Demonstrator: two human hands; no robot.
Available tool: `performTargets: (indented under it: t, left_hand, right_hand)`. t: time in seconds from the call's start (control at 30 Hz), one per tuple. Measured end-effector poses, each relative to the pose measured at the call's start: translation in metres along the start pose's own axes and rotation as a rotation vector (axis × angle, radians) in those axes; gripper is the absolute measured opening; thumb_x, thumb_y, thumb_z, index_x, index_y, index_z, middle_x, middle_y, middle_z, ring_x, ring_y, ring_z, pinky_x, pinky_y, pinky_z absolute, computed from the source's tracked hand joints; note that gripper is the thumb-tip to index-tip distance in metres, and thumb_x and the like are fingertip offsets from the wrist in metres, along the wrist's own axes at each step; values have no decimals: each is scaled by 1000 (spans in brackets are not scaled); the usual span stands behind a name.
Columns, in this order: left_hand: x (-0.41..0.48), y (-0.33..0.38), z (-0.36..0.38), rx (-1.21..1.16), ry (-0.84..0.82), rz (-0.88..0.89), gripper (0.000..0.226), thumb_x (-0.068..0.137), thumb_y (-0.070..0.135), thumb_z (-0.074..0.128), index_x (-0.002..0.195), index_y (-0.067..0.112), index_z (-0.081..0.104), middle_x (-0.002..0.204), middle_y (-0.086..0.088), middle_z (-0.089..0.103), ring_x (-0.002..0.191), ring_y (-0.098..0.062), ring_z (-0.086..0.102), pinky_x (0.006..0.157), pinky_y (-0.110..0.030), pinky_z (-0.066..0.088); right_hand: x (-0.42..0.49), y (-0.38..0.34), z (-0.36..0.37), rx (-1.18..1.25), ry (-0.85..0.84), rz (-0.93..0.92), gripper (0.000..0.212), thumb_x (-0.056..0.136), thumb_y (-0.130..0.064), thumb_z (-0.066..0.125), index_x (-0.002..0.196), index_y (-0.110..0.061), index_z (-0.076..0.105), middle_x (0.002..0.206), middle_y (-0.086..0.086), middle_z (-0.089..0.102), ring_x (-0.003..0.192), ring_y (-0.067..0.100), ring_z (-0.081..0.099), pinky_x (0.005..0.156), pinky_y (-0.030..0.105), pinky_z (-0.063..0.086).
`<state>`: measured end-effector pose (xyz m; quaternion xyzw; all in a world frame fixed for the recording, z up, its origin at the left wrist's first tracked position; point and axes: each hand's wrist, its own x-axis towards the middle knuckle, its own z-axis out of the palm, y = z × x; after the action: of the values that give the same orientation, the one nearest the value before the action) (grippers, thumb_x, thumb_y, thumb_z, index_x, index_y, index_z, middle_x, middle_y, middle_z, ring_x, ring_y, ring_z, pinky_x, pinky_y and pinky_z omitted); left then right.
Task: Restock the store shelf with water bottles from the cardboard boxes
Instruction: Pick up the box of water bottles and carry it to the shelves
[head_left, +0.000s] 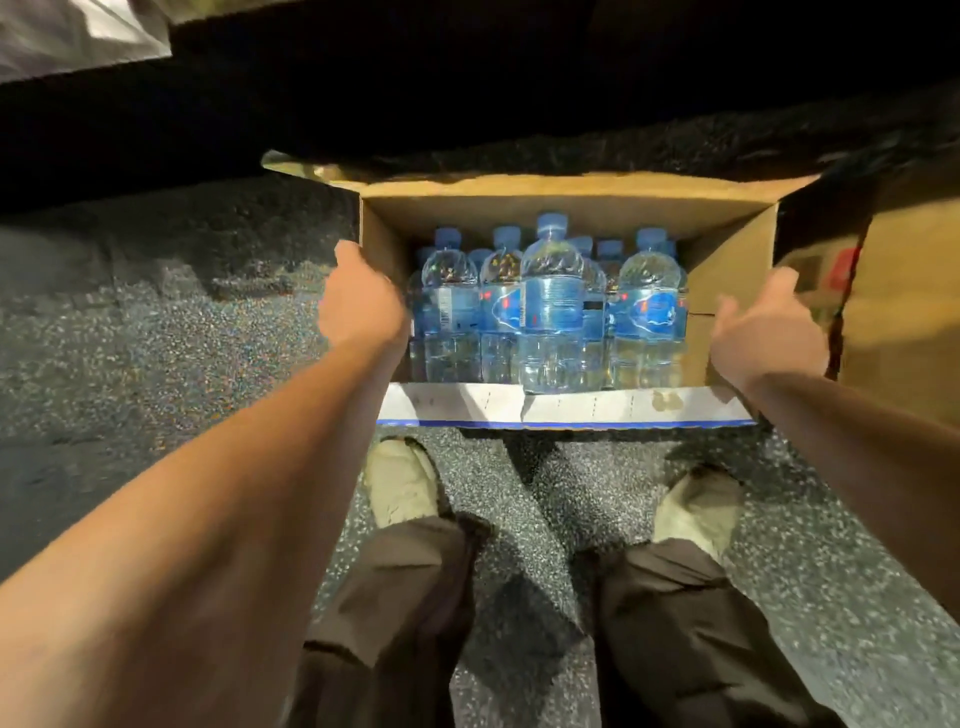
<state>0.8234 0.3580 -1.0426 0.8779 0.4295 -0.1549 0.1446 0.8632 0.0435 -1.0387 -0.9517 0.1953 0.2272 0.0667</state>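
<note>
Water bottles (550, 301), clear with blue caps and blue labels, are seen standing upright and packed closely together inside an open cardboard box (561, 208), viewed from above by a person standing over it. One bottle near the middle of the box's near side is seen rising higher than those around it. The box is set on a dark speckled floor (156, 338). Its near flap (571, 408), white with a blue edge, is folded outward and down toward the person's feet. The left hand (361, 304) is placed at the box's left wall, with the thumb pointed up along the wall's top edge; its fingers are hidden behind the hand, so it cannot be told whether the wall is gripped or only touched. The right hand (763, 332) is placed at the box's right wall, thumb raised; its fingers are likewise hidden, and the hold cannot be told. Both forearms are stretched forward and are bare. Just in front of the box's near flap, two pale shoes (400, 488) and dark brown trousers (395, 597) are seen. A second brown carton (904, 291) is seen just beside the box's right side. Beyond the box's far wall everything is lost in deep shadow.
</note>
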Motion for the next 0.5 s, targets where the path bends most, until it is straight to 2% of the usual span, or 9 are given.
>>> performTargets:
  t: [0.07,0.2,0.3,0.37,0.5]
  left_hand:
    - [-11,-15,8,-13,28,-5,19,96,14,36,112,9,46,100,-18,62,90,-37,57,68,-38,34]
    - [-23,-25,24,-82,78,16,9,98,21,34,95,15,39,80,-7,51,70,-27,47,65,-35,31]
    - [-10,-31,27,-65,69,44,16,97,25,32,85,14,36,77,-9,46,68,-28,42,62,-35,28]
    - [-3,-39,29,-4,59,93,22,96,25,33,80,13,40,76,-10,45,68,-27,41,62,-34,29]
    - [3,-45,33,55,69,129,54,101,45,23,61,13,39,63,-7,45,60,-28,44,57,-34,30]
  right_hand:
    - [-2,3,6,-3,76,0,33,98,-31,39,122,-8,36,110,24,59,100,44,56,71,40,35]
    - [2,8,18,44,189,1,28,98,-29,35,116,-9,40,104,24,60,96,42,57,69,37,29]
    - [7,8,27,55,248,22,33,98,-36,33,104,-6,47,103,25,61,96,43,57,71,39,35]
    - [10,8,29,52,242,66,46,98,-43,32,101,-3,55,105,25,62,100,43,56,80,44,41]
    - [14,5,27,-12,220,87,67,98,-51,29,106,7,60,108,29,61,103,46,56,88,48,43]
